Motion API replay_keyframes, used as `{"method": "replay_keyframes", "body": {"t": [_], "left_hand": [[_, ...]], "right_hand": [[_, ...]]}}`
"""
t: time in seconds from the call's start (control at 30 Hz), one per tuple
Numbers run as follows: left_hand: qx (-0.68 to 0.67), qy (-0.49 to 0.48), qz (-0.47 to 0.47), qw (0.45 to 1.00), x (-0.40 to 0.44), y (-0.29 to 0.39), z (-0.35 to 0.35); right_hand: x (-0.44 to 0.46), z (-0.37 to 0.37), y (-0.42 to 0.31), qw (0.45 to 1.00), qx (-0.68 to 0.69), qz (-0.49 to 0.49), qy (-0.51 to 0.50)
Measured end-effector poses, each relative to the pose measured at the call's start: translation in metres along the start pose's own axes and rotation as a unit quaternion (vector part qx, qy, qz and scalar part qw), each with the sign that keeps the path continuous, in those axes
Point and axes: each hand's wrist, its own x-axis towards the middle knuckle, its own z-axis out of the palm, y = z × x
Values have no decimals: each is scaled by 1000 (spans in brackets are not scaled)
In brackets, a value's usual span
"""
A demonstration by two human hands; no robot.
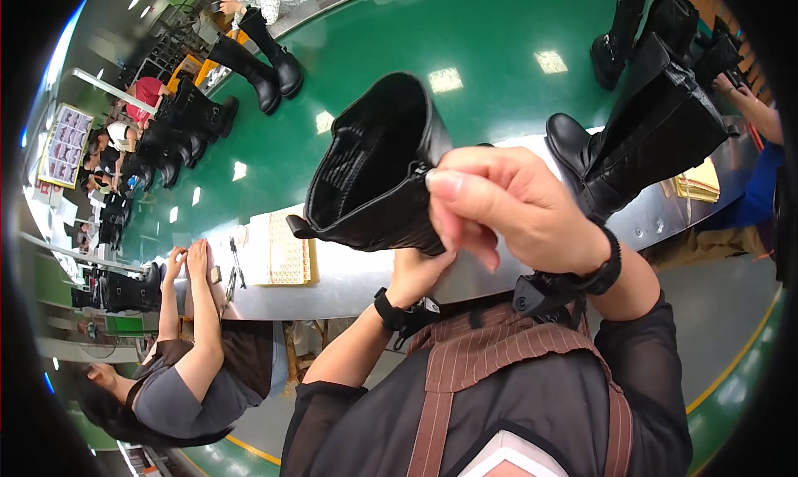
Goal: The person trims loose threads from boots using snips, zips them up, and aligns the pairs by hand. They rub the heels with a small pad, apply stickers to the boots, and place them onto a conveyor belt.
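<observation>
A tall black boot (374, 227) is held up in front of me, its wide top opening facing my view and showing the ribbed dark lining. My right hand (515, 198) pinches the boot's top edge near a side seam, thumb and forefinger together. A small dark fitting, perhaps a zipper end, sits by the fingertips. Lower down, my left hand (420, 273) grips the boot's shaft from below, with most of its fingers hidden behind the leather. The foot of this boot is out of sight.
Another black boot (640, 136) stands close on the right. Beyond the metal table edge (349, 290) runs a green belt (490, 78) with a pair of boots (258, 69). Printed sheets (278, 248) and scissors (237, 265) lie left, near a seated co-worker (199, 377). More people work around.
</observation>
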Motion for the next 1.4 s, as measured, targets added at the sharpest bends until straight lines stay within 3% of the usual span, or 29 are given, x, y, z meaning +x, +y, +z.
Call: {"method": "replay_keyframes", "body": {"t": [0.1, 0.13, 0.2, 0.23, 0.27, 0.4, 0.47, 0.53, 0.6, 0.67, 0.73, 0.77, 0.83, 0.93, 1.0, 1.07, 1.13, 1.2, 1.27, 1.33, 1.4], "left_hand": [[-19, 33, 43, 998, 1, 0, 5], [-105, 45, 15, 993, -1, 1, 9], [-154, 43, 61, 985, 11, -33, 10], [-187, 71, 27, 979, 7, -6, 16], [-215, 102, -13, 971, 3, 21, 17], [-66, 128, 61, 988, 16, -3, -8], [-35, 121, 29, 992, 14, -6, -15], [-7, 108, -21, 994, 9, 2, -18], [29, 98, -6, 995, 1, 7, -27], [349, 102, 59, 930, -9, 11, -40], [454, 78, -75, 884, -21, 40, -42], [460, 89, -57, 882, -27, 64, -35], [420, 72, -52, 903, -30, 94, -25], [309, 30, -2, 951, -19, 109, -2], [176, -20, 66, 982, -3, 114, 19], [178, -35, 109, 977, 17, 115, 37], [122, -62, 142, 980, 40, 105, 59], [82, -119, 170, 975, 66, 68, 81], [20, -256, -62, 964, 76, 57, 100], [17, -287, -91, 953, 77, 52, 119], [14, -319, -117, 941, 74, 52, 133]], "right_hand": [[2, -3, 11, 1000, 6, -16, -22], [-2, -9, 10, 999, -21, 1, -24], [-17, -19, 9, 976, -196, -91, -8], [-30, -24, 5, 940, -317, -120, 42], [-40, -33, 4, 874, -421, -218, 105], [-104, -59, -47, 666, -572, -222, 424], [-131, -87, -64, 578, -602, -246, 493], [-145, -106, -68, 560, -615, -230, 506], [-151, -116, -59, 585, -589, -219, 513], [-153, -118, -53, 596, -608, -191, 488], [-149, -120, -55, 587, -630, -180, 476], [-147, -123, -54, 635, -587, -176, 470], [-140, -123, -55, 753, -433, -210, 448], [-141, -123, -64, 801, -438, -203, 355], [-141, -120, -67, 808, -433, -203, 344], [-143, -120, -67, 803, -419, -210, 368], [-143, -123, -67, 718, -505, -220, 425], [-135, -121, -63, 765, -389, -234, 457], [-125, -125, -55, 770, -394, -244, 438], [-113, -119, -51, 761, -378, -289, 441], [-119, -127, -51, 790, -374, -253, 414]]}}
